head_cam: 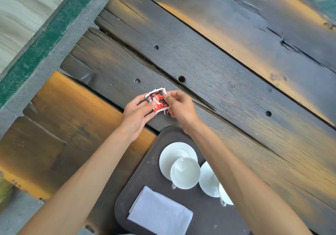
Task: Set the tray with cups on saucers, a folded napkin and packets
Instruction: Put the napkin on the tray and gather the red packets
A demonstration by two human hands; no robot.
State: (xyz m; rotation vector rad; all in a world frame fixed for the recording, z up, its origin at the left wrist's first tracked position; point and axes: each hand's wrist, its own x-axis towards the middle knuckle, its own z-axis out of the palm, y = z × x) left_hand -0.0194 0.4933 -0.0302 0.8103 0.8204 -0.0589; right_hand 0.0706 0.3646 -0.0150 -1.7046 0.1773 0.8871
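Red, black and white packets point(158, 100) are held over the wooden table, just beyond the tray's far corner. My left hand point(136, 115) supports them from below, thumb on top. My right hand point(180, 106) pinches their right edge. The dark brown tray point(145, 176) lies near me. On it a white cup point(185, 172) stands on a white saucer point(171, 152). A second saucer point(208, 180) and cup point(225, 194) are partly hidden behind my right forearm. A folded white napkin point(160, 214) lies at the tray's near left.
The table point(227, 61) is made of rough dark and orange planks with gaps, cracks and bolt holes. Its left edge drops to a grey concrete floor point(54, 52) with a green painted strip point(49, 40).
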